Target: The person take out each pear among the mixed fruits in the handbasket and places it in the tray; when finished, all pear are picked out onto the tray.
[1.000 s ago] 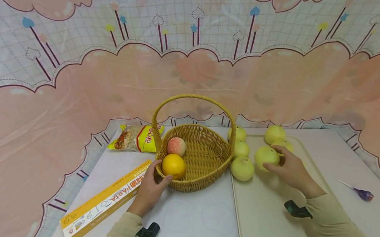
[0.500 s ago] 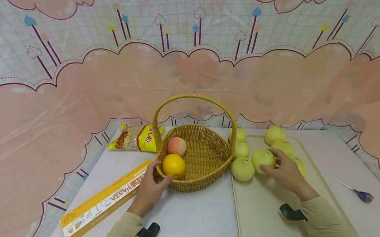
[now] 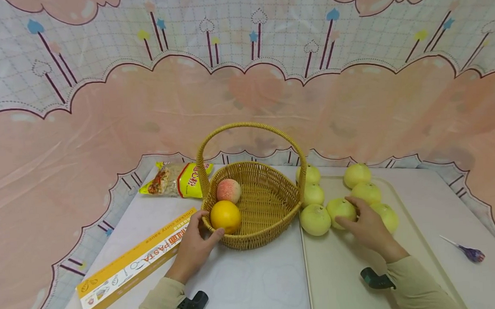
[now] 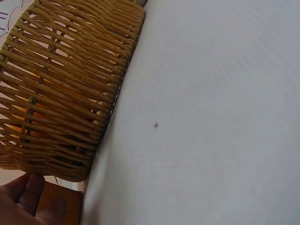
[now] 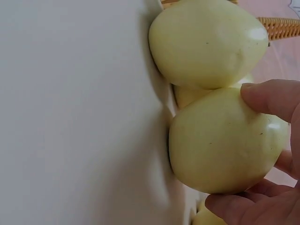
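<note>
My left hand (image 3: 196, 244) grips the rim of a woven wicker basket (image 3: 272, 228), thumb near the front and fingers at the left. Inside the basket sit an orange (image 3: 225, 217) and, behind it, a pink peach (image 3: 229, 191). My right hand (image 3: 371, 227) holds a pale green melon (image 3: 340, 213) between thumb and fingers, low over the beige tray (image 3: 342, 280). In the right wrist view this melon (image 5: 225, 140) presses up against a neighbouring melon (image 5: 206, 44). Several more pale melons (image 3: 388, 217) stand in two rows, left and right of the held one.
A long pasta box (image 3: 137, 263) lies to the left of the basket, and a yellow food packet (image 3: 175, 180) behind it. A lollipop (image 3: 467, 251) lies on the white table (image 3: 254, 289) to the right of the tray. A patterned cloth (image 3: 244, 98) hangs behind.
My right hand has moved left and slightly down with the melon, bringing it beside the front melon of the left row. The left hand and basket have stayed put.
</note>
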Available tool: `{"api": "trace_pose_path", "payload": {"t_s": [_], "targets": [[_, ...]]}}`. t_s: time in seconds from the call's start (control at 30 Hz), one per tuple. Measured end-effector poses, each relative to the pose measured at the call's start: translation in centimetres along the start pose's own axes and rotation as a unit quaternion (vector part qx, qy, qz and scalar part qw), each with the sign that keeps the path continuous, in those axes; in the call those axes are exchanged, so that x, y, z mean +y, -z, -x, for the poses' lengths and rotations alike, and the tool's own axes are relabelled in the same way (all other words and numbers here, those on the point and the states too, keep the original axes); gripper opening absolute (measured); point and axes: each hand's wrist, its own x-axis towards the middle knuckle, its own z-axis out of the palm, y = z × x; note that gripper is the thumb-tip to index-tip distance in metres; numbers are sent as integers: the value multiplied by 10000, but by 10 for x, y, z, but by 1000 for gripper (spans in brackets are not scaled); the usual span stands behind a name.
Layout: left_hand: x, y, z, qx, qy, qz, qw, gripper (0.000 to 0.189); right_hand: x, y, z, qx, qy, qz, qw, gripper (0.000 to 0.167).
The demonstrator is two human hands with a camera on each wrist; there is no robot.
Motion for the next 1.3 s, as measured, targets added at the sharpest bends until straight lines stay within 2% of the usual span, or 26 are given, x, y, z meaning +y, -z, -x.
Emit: {"api": "trace_pose_path", "payload": {"t_s": [0.33,0.7,1.3], "targets": [[-1,0,-1,28,-31,11,10000,61,-9,6,-1,12,131,-188,9997,66],[-3,-1,-2,19,-46,62,10000,61,-6,5,-3,32,479,612,9970,57],[-3,-1,-3,-56,-95,128,9999,61,-14,12,4,-69,489,896,9948,60]]}}
